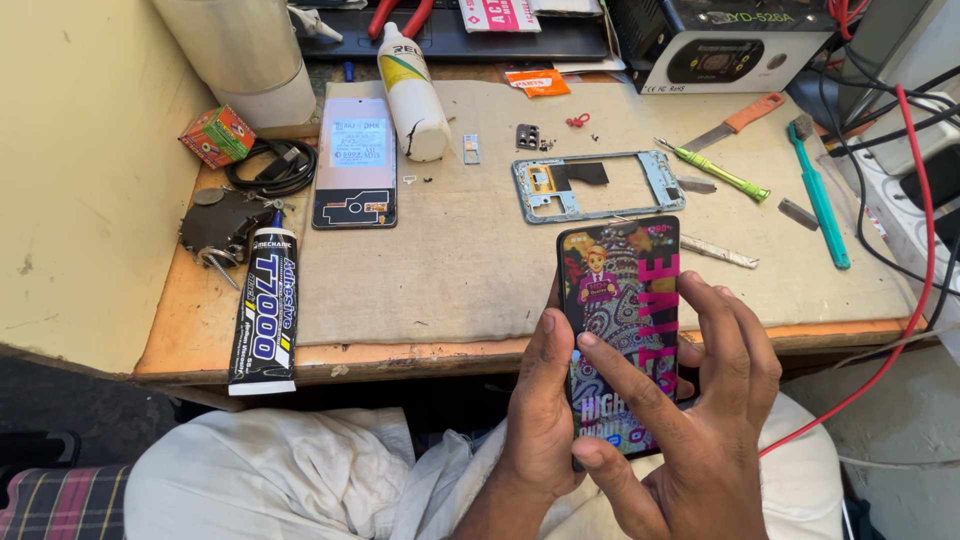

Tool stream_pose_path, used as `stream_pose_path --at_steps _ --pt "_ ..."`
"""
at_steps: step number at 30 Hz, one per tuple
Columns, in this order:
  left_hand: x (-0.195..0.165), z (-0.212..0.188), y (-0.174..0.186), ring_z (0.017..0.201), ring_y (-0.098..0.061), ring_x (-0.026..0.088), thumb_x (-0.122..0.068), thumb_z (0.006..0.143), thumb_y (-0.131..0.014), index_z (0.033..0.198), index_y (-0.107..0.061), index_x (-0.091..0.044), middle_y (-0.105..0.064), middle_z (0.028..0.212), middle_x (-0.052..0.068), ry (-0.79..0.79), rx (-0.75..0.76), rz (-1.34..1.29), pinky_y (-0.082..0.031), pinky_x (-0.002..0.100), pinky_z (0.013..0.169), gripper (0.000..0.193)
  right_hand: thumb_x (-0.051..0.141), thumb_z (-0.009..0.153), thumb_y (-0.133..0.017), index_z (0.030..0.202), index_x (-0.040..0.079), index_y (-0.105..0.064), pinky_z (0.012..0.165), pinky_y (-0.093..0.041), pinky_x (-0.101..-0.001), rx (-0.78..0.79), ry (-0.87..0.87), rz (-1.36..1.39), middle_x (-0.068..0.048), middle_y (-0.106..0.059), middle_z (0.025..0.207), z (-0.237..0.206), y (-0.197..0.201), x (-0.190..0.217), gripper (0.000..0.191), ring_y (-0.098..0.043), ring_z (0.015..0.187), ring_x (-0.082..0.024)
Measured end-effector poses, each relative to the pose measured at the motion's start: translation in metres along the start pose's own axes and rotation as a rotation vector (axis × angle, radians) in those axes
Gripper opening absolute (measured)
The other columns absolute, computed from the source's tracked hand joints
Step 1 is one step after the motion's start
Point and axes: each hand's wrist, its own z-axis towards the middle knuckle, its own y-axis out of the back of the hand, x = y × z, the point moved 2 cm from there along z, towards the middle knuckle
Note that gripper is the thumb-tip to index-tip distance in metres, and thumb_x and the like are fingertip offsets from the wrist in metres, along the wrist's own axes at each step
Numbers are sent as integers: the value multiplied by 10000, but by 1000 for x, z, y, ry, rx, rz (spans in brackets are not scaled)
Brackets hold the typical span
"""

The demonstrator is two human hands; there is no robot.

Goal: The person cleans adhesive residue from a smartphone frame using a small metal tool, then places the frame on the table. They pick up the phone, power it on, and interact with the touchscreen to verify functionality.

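I hold a smartphone (620,300) upright over the table's front edge; its lit screen shows a colourful picture. My left hand (540,420) grips its left side and bottom, thumb on the glass. My right hand (700,420) wraps the right side, with one finger lying across the lower screen. Beyond the phone, on a beige cloth mat (450,270), lies a light-blue phone middle frame (597,185). A phone back panel (355,162) lies at the mat's left, next to a white bottle (412,95).
A black adhesive tube (266,310) lies at the table's left edge beside a dark metal part (218,225) and coiled black cable (272,168). A green screwdriver (718,170), teal tool (822,195), metal tweezers (720,252), orange-handled blade (738,120) lie right. A red cable (915,260) hangs right.
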Motion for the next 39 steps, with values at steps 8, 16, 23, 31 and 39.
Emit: stream_pose_path --at_steps 8,16,23,31,39 --pt "2 1 0 1063 -705 211 -511 1117 -332 1488 -431 -17 -653 1243 162 9 -31 17 -617 351 894 625 600 898 -597 1273 258 -714 1162 -375 -499 -4 20 23 -219 -299 1636 0 0 -2 522 -199 1534 -413" --pt "2 1 1 1045 -709 201 -525 1121 -339 1461 -450 1 -662 1212 158 8 -28 33 -621 340 868 636 609 912 -580 1261 267 -719 1159 -383 -499 3 1 32 -219 -291 1640 -1 -1 -3 509 -189 1539 -417" --pt "1 1 -1 1038 -707 195 -523 1122 -339 1473 -445 -7 -658 1210 156 7 -21 32 -621 337 864 633 599 911 -586 1259 272 -721 1161 -382 -500 -6 0 21 -212 -291 1643 -1 -1 -4 496 -190 1539 -412" --pt "0 2 -3 1071 -693 183 -522 1116 -346 1478 -443 -22 -646 1235 140 7 -34 54 -610 328 885 624 586 911 -593 1257 266 -722 1153 -386 -491 -12 4 21 -213 -297 1643 -1 -2 -4 489 -202 1533 -408" --pt "1 2 -2 1067 -694 190 -518 1113 -360 1478 -453 -23 -656 1226 140 9 -34 36 -608 335 890 622 567 932 -591 1247 273 -725 1137 -414 -482 -23 9 20 -212 -294 1645 0 -2 -4 451 -203 1531 -413"
